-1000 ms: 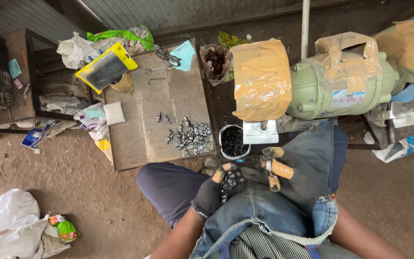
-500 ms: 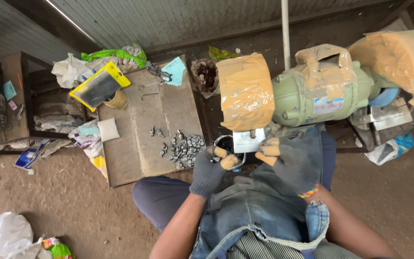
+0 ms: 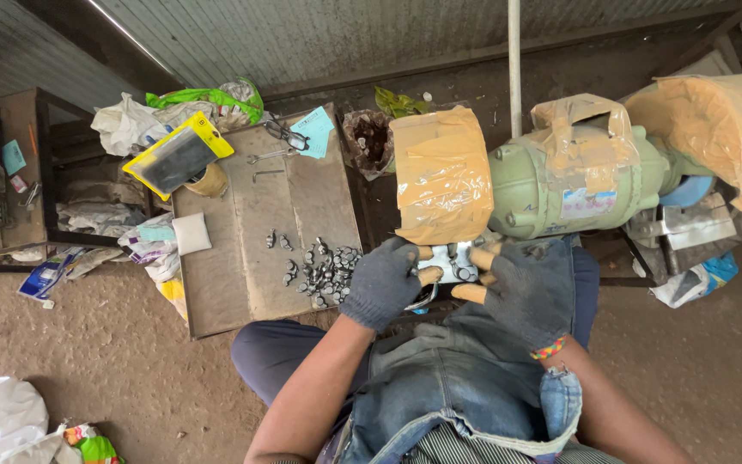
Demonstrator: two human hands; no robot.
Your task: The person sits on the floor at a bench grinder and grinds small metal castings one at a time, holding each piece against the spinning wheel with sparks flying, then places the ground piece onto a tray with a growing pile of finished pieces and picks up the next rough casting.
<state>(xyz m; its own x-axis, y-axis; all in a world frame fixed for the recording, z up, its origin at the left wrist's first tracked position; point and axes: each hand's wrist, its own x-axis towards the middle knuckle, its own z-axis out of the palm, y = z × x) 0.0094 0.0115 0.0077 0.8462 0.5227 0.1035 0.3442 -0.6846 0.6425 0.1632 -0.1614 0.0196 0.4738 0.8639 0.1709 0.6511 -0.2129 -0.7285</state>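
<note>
Soft, even daylight; sharp focus, wide-angle edge distortion.

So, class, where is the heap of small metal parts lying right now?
In the head view, the heap of small metal parts lies on the low wooden board, just left of the gloved left hand and the bench grinder.

Low wooden board table [image 3: 255, 215] on dirt floor [image 3: 105, 361], bearing a heap of small dark metal parts [image 3: 324, 271], yellow-edged pouch [image 3: 178, 156], wrench [image 3: 266, 156], scissors [image 3: 285, 131], pale blue paper [image 3: 318, 131], white pad [image 3: 191, 233].
</note>
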